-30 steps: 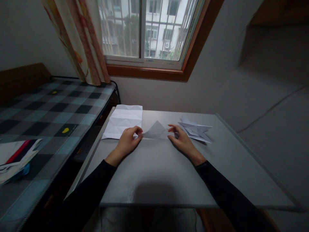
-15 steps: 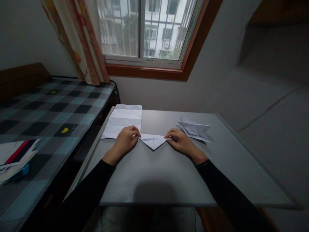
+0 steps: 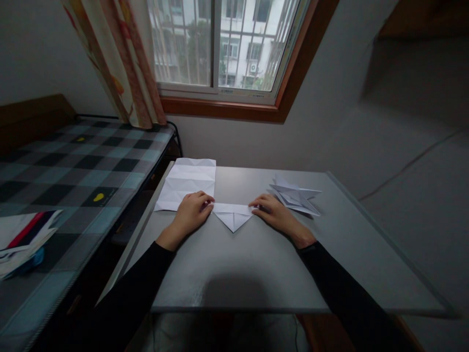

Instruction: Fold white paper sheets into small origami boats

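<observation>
A folded sheet of white paper (image 3: 233, 218) lies in the middle of the table, with a straight band along its far side and a triangular point toward me. My left hand (image 3: 193, 213) pinches its left end between thumb and fingers. At the opposite end, my right hand (image 3: 275, 216) grips the paper the same way. Just beyond my left hand lies a creased, unfolded white sheet (image 3: 188, 181), its near right corner partly covered by that hand. Beyond my right hand rests a pointed folded paper piece (image 3: 295, 195) with several layers.
The grey-white table (image 3: 234, 274) has its far edge close to the wall below the window (image 3: 238, 49). To the left stands a bed with a checked cover (image 3: 95, 168), and a printed plastic bag (image 3: 27, 239) lies on it. A patterned curtain (image 3: 124, 63) hangs beside the window.
The folded paper's point has dropped slightly toward me and lies flatter, showing more of the band and triangle. Both hands stay at its ends, almost unmoved.
</observation>
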Available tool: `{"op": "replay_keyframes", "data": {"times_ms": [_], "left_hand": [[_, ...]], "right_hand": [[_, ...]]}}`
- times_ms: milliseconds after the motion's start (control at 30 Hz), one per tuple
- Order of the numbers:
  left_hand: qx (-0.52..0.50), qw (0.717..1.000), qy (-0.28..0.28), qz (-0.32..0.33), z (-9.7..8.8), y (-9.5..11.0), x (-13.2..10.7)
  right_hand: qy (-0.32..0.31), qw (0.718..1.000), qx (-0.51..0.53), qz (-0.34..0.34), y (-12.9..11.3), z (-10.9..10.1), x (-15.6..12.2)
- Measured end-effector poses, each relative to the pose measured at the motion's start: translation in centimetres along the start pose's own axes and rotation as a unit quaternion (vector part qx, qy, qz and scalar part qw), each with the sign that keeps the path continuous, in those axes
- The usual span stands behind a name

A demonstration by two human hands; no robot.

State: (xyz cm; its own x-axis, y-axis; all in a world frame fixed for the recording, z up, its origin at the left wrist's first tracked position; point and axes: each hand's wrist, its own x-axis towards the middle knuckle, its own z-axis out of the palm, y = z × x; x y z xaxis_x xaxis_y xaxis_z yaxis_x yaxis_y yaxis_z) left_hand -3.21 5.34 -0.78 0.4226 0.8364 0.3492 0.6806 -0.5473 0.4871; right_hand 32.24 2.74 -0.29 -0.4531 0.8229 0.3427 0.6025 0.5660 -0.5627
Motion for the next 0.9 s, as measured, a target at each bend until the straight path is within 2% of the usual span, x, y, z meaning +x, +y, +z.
{"op": "replay_keyframes", "data": {"times_ms": [233, 467, 667, 900], "left_hand": [[0.022, 1.000, -0.013, 0.017, 0.11, -0.11, -0.07], [-0.038, 0.999, -0.032, -0.009, 0.26, -0.83, 0.19], [-0.036, 0.999, -0.010, -0.013, 0.27, -0.74, 0.04], [-0.017, 1.000, -0.015, -0.004, 0.26, -0.64, -0.05]], "right_hand": [[0.007, 1.000, -0.015, 0.018, 0.17, 0.97, 0.13], [0.001, 1.000, -0.002, 0.025, 0.04, 0.78, 0.26], [0.015, 1.000, 0.013, 0.017, 0.13, 0.74, 0.18], [0.021, 1.000, 0.009, 0.019, 0.01, 0.85, 0.16]]}}
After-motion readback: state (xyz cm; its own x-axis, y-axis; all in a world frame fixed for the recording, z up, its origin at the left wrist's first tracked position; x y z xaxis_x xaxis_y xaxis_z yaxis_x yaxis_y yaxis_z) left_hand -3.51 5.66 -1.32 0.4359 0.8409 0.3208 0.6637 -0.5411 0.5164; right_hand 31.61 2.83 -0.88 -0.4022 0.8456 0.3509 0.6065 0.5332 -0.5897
